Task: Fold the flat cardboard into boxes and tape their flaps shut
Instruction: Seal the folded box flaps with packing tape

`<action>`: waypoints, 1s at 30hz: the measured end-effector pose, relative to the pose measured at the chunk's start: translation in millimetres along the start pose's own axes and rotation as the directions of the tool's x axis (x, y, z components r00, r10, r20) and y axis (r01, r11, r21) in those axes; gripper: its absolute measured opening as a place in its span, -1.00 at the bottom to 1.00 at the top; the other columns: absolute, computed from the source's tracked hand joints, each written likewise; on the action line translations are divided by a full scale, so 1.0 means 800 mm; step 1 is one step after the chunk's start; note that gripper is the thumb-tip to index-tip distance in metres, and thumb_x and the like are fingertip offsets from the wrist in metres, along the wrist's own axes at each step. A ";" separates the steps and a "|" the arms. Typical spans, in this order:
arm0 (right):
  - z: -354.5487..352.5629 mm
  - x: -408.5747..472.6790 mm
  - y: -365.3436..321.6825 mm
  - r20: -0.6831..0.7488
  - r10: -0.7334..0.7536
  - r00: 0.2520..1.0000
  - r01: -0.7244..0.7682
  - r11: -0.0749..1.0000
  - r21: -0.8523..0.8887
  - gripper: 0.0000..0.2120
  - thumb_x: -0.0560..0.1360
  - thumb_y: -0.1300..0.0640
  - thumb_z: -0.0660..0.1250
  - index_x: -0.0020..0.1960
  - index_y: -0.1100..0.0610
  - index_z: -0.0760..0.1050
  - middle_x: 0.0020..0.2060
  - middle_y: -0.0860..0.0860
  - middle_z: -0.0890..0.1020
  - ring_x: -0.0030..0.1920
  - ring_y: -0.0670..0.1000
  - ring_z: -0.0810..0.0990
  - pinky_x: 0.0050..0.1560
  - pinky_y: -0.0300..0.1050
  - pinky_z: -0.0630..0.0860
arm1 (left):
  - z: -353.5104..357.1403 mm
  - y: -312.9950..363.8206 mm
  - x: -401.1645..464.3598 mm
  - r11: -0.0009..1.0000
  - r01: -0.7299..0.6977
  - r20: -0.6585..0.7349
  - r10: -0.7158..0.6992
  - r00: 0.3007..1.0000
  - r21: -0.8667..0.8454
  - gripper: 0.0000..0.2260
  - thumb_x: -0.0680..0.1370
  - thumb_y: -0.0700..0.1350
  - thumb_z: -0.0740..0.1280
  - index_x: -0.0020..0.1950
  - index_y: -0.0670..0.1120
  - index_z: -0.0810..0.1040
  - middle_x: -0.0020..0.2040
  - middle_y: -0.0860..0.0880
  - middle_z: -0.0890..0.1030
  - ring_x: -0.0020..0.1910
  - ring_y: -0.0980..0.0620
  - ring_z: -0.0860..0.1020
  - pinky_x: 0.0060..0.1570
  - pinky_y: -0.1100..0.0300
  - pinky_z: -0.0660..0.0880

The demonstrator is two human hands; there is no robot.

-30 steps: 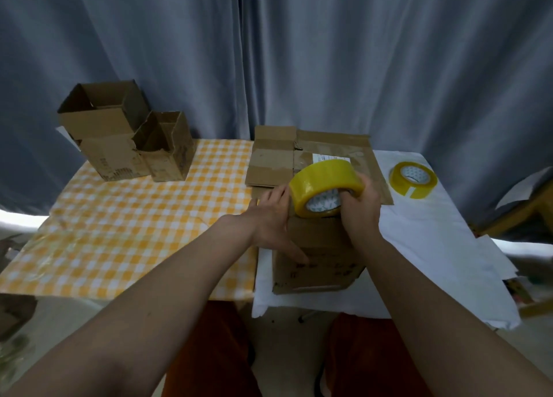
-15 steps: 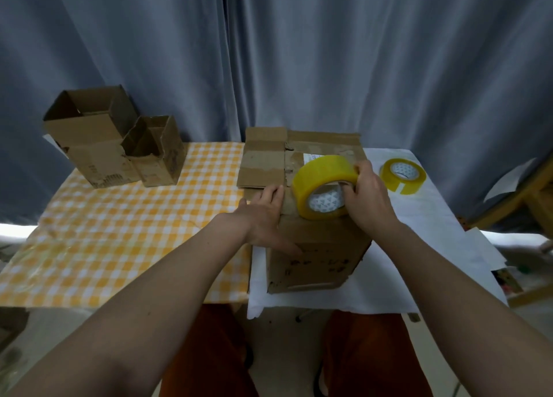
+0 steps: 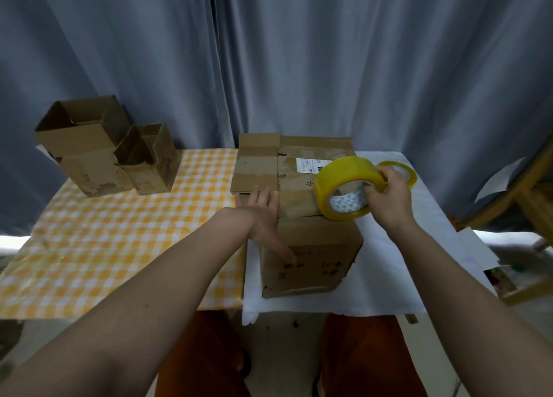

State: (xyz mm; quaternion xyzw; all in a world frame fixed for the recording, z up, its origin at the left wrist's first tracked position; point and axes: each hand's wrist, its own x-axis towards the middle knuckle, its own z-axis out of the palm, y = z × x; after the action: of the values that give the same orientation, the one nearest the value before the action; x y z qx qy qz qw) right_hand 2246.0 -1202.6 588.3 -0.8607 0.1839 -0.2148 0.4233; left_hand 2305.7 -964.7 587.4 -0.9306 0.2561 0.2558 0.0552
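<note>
**A:** What do you see on the tabletop (image 3: 389, 283) right now?

**B:** I see a cardboard box (image 3: 311, 256) in the middle, near the front edge. It stands on a white sheet (image 3: 386, 265). Its top flaps are folded down.

**A:** What is my left hand doing?

**B:** Your left hand (image 3: 264, 214) lies flat on the box at its left top corner. The fingers are straight on top and the thumb points down the front. It presses, but it does not grip.

**A:** And my right hand?

**B:** Your right hand (image 3: 387, 196) holds a big yellow tape roll (image 3: 347, 187). The fingers curl around its right side. The roll stands on its edge at the right top of the box.

**A:** Can you see a strip of tape coming off the roll?

**B:** I cannot tell.

**A:** What else is there?

**B:** A flat cardboard piece (image 3: 269, 163) lies just behind the box. It has a white label (image 3: 309, 165) on it. A second yellow tape roll (image 3: 404, 172) lies behind your right hand, partly hidden. Far left, two open boxes (image 3: 110, 151) stand side by side on a yellow checked cloth (image 3: 125, 238). Grey curtains (image 3: 299, 61) hang behind it all.
</note>
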 end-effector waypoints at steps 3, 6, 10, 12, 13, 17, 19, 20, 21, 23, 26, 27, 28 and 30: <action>0.006 -0.009 0.005 0.003 -0.012 1.000 0.011 0.986 0.168 -0.64 0.49 0.34 0.25 0.27 0.13 0.40 0.04 0.01 0.51 0.07 0.05 0.51 0.04 -0.08 0.46 | -0.004 0.025 0.007 0.999 -0.053 0.007 0.052 0.999 0.013 0.34 0.12 0.55 0.35 0.50 -0.05 -0.43 0.49 -0.13 -0.45 0.44 -0.12 -0.48 0.41 -0.25 -0.37; 0.009 -0.014 0.012 0.020 -0.036 0.999 0.031 0.980 0.199 -0.60 0.50 0.34 0.26 0.30 0.10 0.37 0.09 -0.02 0.49 0.11 0.03 0.49 0.13 -0.03 0.48 | 0.004 0.045 0.016 0.995 -0.095 -0.055 0.097 0.994 0.035 0.24 0.21 0.56 0.28 0.52 -0.02 -0.40 0.52 -0.16 -0.39 0.48 -0.13 -0.42 0.41 -0.28 -0.32; 0.009 -0.012 0.020 0.017 -0.047 0.999 0.042 0.977 0.208 -0.61 0.50 0.34 0.25 0.29 0.10 0.37 0.07 -0.04 0.48 0.09 0.00 0.49 0.08 -0.09 0.47 | 0.007 0.048 0.026 0.995 -0.066 -0.094 0.073 0.993 0.078 0.20 0.22 0.58 0.22 0.54 -0.02 -0.35 0.55 -0.16 -0.32 0.51 -0.13 -0.36 0.39 -0.33 -0.31; 0.009 -0.010 0.020 0.006 -0.046 0.999 0.044 0.976 0.216 -0.62 0.50 0.35 0.24 0.28 0.10 0.37 0.04 -0.05 0.48 0.06 -0.02 0.48 0.04 -0.14 0.45 | 0.001 0.047 0.028 0.995 -0.066 -0.071 0.072 0.995 0.078 0.23 0.19 0.57 0.26 0.55 -0.02 -0.32 0.56 -0.15 -0.28 0.51 -0.17 -0.34 0.40 -0.33 -0.30; 0.009 -0.009 0.019 0.004 -0.041 0.999 0.040 0.975 0.220 -0.62 0.50 0.36 0.24 0.27 0.10 0.37 0.04 -0.05 0.48 0.05 -0.04 0.48 0.05 -0.13 0.46 | -0.002 0.048 0.029 0.995 -0.069 -0.065 0.074 0.995 0.077 0.24 0.18 0.56 0.28 0.55 -0.02 -0.31 0.56 -0.14 -0.26 0.51 -0.19 -0.32 0.40 -0.33 -0.29; 0.009 -0.009 0.020 0.017 -0.036 0.999 0.031 0.972 0.234 -0.62 0.50 0.37 0.23 0.27 0.13 0.37 0.07 0.00 0.49 0.09 0.01 0.49 0.14 0.01 0.51 | -0.005 0.048 0.034 0.998 -0.064 -0.035 0.065 0.997 0.028 0.23 0.19 0.53 0.33 0.54 0.03 -0.34 0.56 -0.10 -0.30 0.52 -0.18 -0.31 0.43 -0.31 -0.18; 0.007 -0.008 0.022 0.025 -0.047 0.999 0.041 0.977 0.211 -0.63 0.50 0.36 0.22 0.29 0.15 0.36 0.11 0.04 0.50 0.13 0.05 0.50 0.17 0.07 0.50 | -0.002 0.046 0.034 0.998 -0.054 -0.015 0.054 0.998 0.026 0.23 0.20 0.53 0.32 0.53 0.04 -0.37 0.54 -0.09 -0.36 0.51 -0.17 -0.33 0.41 -0.29 -0.16; 0.006 -0.006 0.023 0.027 -0.053 0.998 0.047 0.981 0.190 -0.63 0.51 0.35 0.22 0.30 0.15 0.35 0.14 0.07 0.50 0.15 0.06 0.49 0.18 0.09 0.50 | 0.001 0.045 0.033 0.998 -0.054 -0.021 0.055 0.998 0.036 0.22 0.20 0.54 0.31 0.52 0.05 -0.38 0.54 -0.09 -0.36 0.51 -0.17 -0.33 0.41 -0.28 -0.15; 0.005 -0.005 0.022 0.028 -0.061 0.998 0.056 0.986 0.158 -0.63 0.52 0.33 0.21 0.31 0.16 0.35 0.16 0.09 0.50 0.16 0.08 0.49 0.19 0.10 0.49 | 0.003 0.044 0.032 0.998 -0.055 -0.039 0.057 0.998 0.044 0.22 0.19 0.55 0.30 0.52 0.05 -0.37 0.55 -0.09 -0.34 0.52 -0.16 -0.31 0.41 -0.28 -0.15; 0.003 -0.002 0.020 0.029 -0.103 0.994 0.101 0.992 0.070 -0.64 0.53 0.31 0.19 0.31 0.15 0.34 0.20 0.13 0.49 0.19 0.12 0.48 0.19 0.14 0.48 | 0.008 0.042 0.030 0.997 -0.058 -0.083 0.063 0.995 0.053 0.22 0.17 0.57 0.28 0.53 0.07 -0.36 0.56 -0.09 -0.29 0.53 -0.16 -0.28 0.41 -0.30 -0.14; 0.000 -0.002 0.014 0.031 -0.193 0.981 0.195 0.979 -0.060 -0.64 0.52 0.30 0.15 0.31 0.14 0.34 0.20 0.15 0.48 0.19 0.16 0.46 0.17 0.15 0.46 | 0.015 0.040 0.024 0.997 -0.039 -0.129 0.048 0.990 0.068 0.23 0.17 0.58 0.26 0.53 0.06 -0.36 0.57 -0.10 -0.26 0.53 -0.17 -0.26 0.41 -0.30 -0.16; -0.001 -0.002 0.012 0.025 -0.210 0.977 0.212 0.972 -0.099 -0.62 0.52 0.30 0.15 0.32 0.13 0.33 0.21 0.16 0.47 0.19 0.18 0.45 0.17 0.15 0.45 | 0.017 0.038 0.022 0.998 -0.030 -0.139 0.038 0.990 0.064 0.23 0.17 0.58 0.26 0.52 0.06 -0.37 0.56 -0.11 -0.25 0.53 -0.17 -0.27 0.41 -0.29 -0.17; -0.004 -0.002 0.011 0.016 -0.223 0.975 0.224 0.965 -0.139 -0.60 0.51 0.30 0.15 0.34 0.13 0.32 0.22 0.17 0.45 0.21 0.19 0.44 0.17 0.14 0.44 | 0.020 0.037 0.019 0.998 -0.022 -0.150 0.030 0.988 0.058 0.23 0.17 0.59 0.25 0.52 0.05 -0.38 0.56 -0.12 -0.25 0.53 -0.18 -0.27 0.42 -0.28 -0.18; -0.012 0.000 0.010 -0.004 -0.250 0.968 0.243 0.942 -0.231 -0.57 0.51 0.30 0.16 0.37 0.13 0.30 0.24 0.19 0.42 0.23 0.21 0.41 0.15 0.14 0.41 | 0.024 0.032 0.012 0.999 -0.012 -0.179 0.022 0.984 0.053 0.23 0.17 0.60 0.23 0.52 0.05 -0.39 0.56 -0.12 -0.22 0.53 -0.19 -0.25 0.45 -0.27 -0.19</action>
State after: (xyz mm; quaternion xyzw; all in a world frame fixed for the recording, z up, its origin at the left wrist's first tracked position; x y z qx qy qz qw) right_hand 2239.8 -1213.4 587.0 -0.9163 0.1053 -0.2576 0.2880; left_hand 2291.4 -986.4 566.4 -0.9458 0.2746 0.1646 0.0538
